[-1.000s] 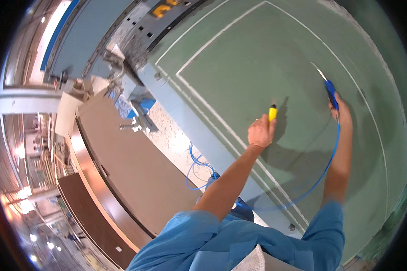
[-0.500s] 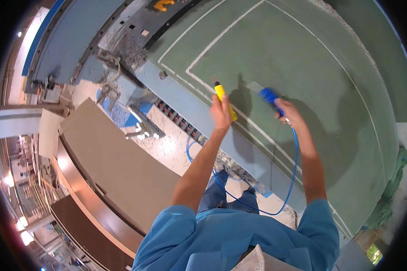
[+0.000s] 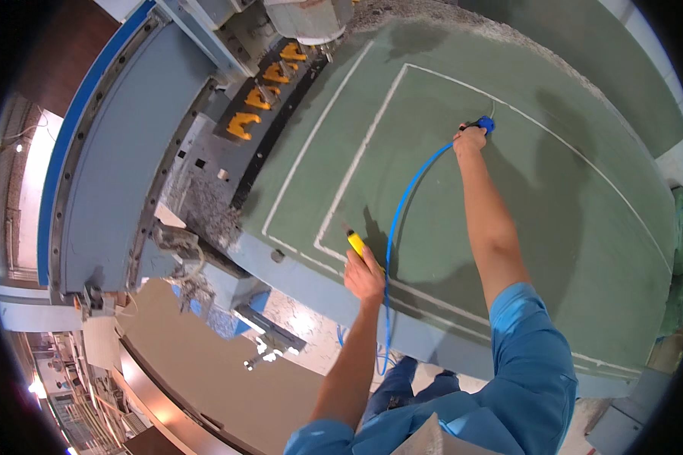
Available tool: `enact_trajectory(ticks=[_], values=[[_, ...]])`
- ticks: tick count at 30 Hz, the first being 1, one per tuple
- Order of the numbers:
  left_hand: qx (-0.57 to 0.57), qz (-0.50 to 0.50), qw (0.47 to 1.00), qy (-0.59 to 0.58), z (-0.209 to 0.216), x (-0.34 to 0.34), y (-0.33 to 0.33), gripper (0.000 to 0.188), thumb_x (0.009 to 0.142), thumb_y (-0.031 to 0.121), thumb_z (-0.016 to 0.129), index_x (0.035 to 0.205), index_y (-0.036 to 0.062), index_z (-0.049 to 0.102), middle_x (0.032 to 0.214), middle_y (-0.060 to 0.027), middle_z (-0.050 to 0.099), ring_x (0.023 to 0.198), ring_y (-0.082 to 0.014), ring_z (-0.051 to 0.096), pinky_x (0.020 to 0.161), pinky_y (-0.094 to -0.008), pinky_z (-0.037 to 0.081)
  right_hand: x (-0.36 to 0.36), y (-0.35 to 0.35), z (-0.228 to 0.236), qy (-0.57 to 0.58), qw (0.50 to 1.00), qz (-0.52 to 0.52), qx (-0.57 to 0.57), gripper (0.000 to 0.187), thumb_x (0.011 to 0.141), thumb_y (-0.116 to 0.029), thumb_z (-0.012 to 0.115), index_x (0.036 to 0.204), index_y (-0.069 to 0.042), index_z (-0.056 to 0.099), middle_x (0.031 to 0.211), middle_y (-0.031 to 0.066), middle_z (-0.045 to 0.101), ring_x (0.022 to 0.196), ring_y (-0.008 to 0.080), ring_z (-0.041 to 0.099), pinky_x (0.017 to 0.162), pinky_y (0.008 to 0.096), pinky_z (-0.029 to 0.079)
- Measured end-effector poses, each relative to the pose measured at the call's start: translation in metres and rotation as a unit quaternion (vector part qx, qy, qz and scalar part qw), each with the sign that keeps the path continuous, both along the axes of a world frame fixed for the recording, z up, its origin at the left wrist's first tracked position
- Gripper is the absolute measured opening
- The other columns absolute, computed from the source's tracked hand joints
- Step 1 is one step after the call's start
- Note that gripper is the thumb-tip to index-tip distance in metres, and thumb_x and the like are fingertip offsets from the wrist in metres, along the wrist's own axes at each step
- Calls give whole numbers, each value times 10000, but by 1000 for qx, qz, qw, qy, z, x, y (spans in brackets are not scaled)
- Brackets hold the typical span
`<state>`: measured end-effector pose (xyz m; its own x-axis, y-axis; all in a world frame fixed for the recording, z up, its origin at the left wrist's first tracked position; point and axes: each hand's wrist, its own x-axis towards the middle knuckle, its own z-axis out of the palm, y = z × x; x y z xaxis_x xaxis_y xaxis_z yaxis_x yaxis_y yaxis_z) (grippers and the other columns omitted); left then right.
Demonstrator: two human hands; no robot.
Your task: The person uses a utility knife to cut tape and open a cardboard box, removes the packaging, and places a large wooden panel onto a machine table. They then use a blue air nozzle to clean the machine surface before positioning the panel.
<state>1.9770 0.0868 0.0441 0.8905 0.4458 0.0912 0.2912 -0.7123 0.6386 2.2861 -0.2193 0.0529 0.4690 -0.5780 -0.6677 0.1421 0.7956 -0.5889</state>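
Note:
My left hand [image 3: 364,274] is closed around a yellow utility knife [image 3: 355,243]. Its thin tip points away from me, just above the green board [image 3: 425,205] near the inner white line's corner. Farther out and to the right, my right hand [image 3: 469,139] grips a blue air blow gun [image 3: 485,123]. A thin nozzle extends from it toward the far white line. From this hand a blue air hose [image 3: 399,199] curves back past my left hand and over the board's near edge. My fingers hide most of both handles.
Orange tool-holder forks [image 3: 258,98] line a black rail at the far left, beside a machine head [image 3: 307,19]. A blue-grey machine beam [image 3: 121,144] runs along the left. Brown panels [image 3: 205,356] lie at lower left. Dust covers the far edge.
My right hand has moved the blow gun farther away across the board, drawing the hose after it. My left hand still holds the knife. The view has shifted, showing more of the machine.

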Motion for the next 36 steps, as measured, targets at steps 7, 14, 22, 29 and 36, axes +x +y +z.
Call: enact_trajectory(ticks=[7, 14, 22, 29, 36], values=[[34, -16, 999, 37, -4, 4, 3, 367, 999, 386, 403, 901, 44, 491, 691, -188, 591, 679, -403, 583, 599, -505, 420, 121, 55, -6, 47, 949, 305, -63, 436, 1006, -488, 397, 919, -72, 496, 634, 88, 584, 365, 136, 385, 341, 289, 281], [-18, 8, 995, 94, 14, 8, -2, 360, 973, 385, 460, 843, 52, 500, 746, -186, 607, 749, -399, 597, 664, -503, 448, 81, 60, -6, -19, 796, 595, -114, 407, 974, -464, 514, 907, -63, 520, 639, 72, 571, 347, 100, 378, 316, 244, 263], [-28, 14, 999, 25, 7, -2, 7, 351, 987, 396, 437, 902, 58, 474, 717, -188, 603, 714, -396, 602, 663, -513, 444, -112, 89, 36, 54, 579, 786, -209, 428, 919, -545, 577, 984, -122, 555, 632, 31, 561, 380, 52, 368, 329, 231, 258], [-153, 55, 985, -60, -6, -24, 15, 412, 1004, 424, 391, 1016, 31, 514, 785, -231, 619, 757, -425, 608, 680, -517, 455, -325, 87, 50, 69, 579, 773, -248, 454, 929, -536, 564, 995, -86, 575, 638, 64, 578, 382, 60, 393, 334, 222, 275], [-358, -20, 932, -58, -47, -175, 50, 297, 1020, 331, 437, 1021, 54, 544, 791, -74, 580, 689, -186, 549, 636, -352, 469, -586, -25, 91, 145, 683, 662, -272, 378, 983, -394, 513, 984, -31, 619, 638, 33, 595, 470, 61, 505, 403, 224, 329]])
